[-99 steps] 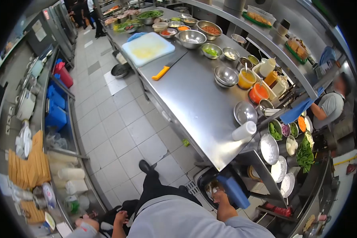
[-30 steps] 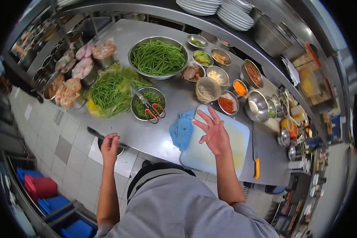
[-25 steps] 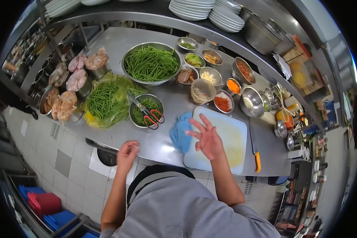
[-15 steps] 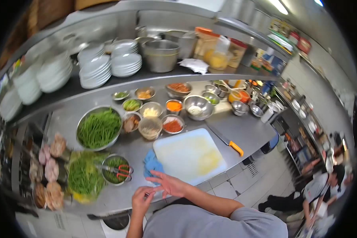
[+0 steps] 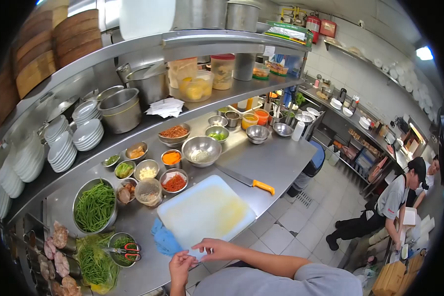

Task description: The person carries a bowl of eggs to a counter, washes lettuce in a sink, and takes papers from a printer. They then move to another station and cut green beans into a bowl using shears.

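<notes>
Person is holding left hand (image 5: 180, 262) curled, can't tell if pinching anything; right hand (image 5: 216, 249) half open, looking empty. Both hovering by board (image 5: 207, 209), near side; cloth (image 5: 164, 239) lying left.

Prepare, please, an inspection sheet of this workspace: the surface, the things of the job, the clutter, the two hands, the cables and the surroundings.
Surface: steel table, with metal bowls grouped towards the back and left.
Job's things: white cutting board, yellowed towards its right side; crumpled blue cloth at its left edge.
Clutter: orange-handled knife beside the board; scissors across a bowl of chopped greens.
Hands: left hand and right hand bare, close together near the cloth; anything held cannot be told.
Cables: nothing seen.
Surroundings: shelf with stacked plates; people at right; tiled floor.
</notes>
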A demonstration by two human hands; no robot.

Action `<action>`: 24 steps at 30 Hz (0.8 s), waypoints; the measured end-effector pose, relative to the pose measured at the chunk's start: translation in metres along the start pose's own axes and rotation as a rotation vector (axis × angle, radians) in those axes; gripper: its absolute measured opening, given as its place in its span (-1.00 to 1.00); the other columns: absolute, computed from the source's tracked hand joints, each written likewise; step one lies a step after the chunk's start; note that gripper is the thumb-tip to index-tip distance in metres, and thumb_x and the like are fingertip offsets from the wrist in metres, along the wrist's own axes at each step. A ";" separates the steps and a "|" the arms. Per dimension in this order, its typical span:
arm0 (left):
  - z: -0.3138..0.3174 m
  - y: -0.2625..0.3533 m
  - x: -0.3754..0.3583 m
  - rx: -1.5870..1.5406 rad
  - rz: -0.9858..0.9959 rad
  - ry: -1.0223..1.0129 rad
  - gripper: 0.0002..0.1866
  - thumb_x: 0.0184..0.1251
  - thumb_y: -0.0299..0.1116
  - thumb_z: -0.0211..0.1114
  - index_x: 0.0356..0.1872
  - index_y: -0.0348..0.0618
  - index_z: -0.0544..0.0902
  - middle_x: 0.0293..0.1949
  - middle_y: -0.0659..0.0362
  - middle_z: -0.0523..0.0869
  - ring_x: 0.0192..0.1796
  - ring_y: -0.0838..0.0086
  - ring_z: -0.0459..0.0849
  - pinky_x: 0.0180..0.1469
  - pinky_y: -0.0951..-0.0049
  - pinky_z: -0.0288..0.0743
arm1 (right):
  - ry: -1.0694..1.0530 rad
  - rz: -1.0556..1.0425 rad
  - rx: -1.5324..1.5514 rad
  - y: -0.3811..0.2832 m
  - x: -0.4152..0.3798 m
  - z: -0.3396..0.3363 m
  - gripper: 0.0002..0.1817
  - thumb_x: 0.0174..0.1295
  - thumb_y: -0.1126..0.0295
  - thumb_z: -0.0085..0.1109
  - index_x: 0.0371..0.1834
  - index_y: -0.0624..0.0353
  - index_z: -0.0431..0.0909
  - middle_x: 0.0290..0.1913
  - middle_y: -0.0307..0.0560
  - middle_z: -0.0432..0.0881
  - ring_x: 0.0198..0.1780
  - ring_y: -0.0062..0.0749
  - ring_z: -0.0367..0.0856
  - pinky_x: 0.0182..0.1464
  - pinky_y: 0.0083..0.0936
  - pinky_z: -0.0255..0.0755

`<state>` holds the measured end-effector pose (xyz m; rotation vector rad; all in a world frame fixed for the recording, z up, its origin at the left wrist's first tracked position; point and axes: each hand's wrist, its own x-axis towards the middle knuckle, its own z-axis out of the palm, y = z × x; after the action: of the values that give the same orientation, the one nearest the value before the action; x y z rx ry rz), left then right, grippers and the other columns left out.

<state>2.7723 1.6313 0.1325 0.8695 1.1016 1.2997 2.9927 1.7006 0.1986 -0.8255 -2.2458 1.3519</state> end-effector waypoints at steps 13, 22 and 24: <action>0.247 -0.074 0.048 0.034 -0.206 -0.058 -0.68 0.43 -0.54 0.27 0.15 -0.30 0.49 -0.30 0.00 0.77 -0.31 0.40 0.77 -0.31 0.45 0.67 | 0.132 0.037 0.017 0.147 -0.147 -0.152 -0.79 0.28 0.25 0.34 -0.18 0.14 0.70 -0.22 -0.10 0.69 -0.19 -0.32 0.67 -0.10 -0.41 0.53; 0.310 -0.105 0.069 0.156 -0.216 0.029 -0.76 0.56 -0.34 0.18 0.10 -0.23 0.54 -0.22 0.06 0.74 -0.30 0.44 0.73 -0.32 0.46 0.63 | 0.240 0.634 0.077 0.396 -0.357 -0.238 -0.80 0.25 0.25 0.34 -0.25 0.15 0.75 -0.30 -0.08 0.75 -0.30 -0.44 0.72 -0.22 -0.43 0.61; 0.315 -0.105 0.072 0.162 -0.243 0.082 -0.79 0.55 -0.38 0.18 0.08 -0.22 0.56 -0.22 0.07 0.74 -0.32 0.46 0.72 -0.34 0.49 0.62 | 0.129 0.665 -0.189 0.443 -0.417 -0.253 -0.74 0.18 0.16 0.36 -0.27 0.12 0.76 -0.36 -0.05 0.75 -0.37 -0.35 0.72 -0.28 -0.35 0.63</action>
<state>3.0990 1.7209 0.1118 0.7783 1.3485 1.0627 3.5819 1.7516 -0.0915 -1.7851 -2.0978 1.2906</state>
